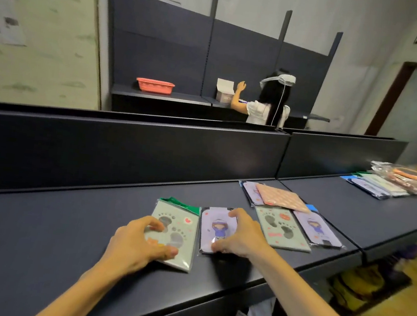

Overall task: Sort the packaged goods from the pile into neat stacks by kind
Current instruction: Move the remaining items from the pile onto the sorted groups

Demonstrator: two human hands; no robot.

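A green footprint packet [182, 222] lies flat on the dark shelf [65, 219], and my left hand [138, 243] grips its near left part with curled fingers and thumb. Beside it on the right lies a purple cartoon-girl packet [216, 223]; my right hand [241, 235] holds it, fingers over its far edge and thumb at its near edge. Further right sits the loose pile: another green footprint packet [280, 228], a purple girl packet [317, 228], a pink patterned packet [280, 197] and a purple one [250, 191] under it.
At the far right of the shelf lie several more packets [378, 186] with an orange clear-wrapped item [405, 176] on top. A dark back panel [124, 153] runs behind the shelf. Beyond it a person [268, 99] works at another shelf with a red basket [154, 85].
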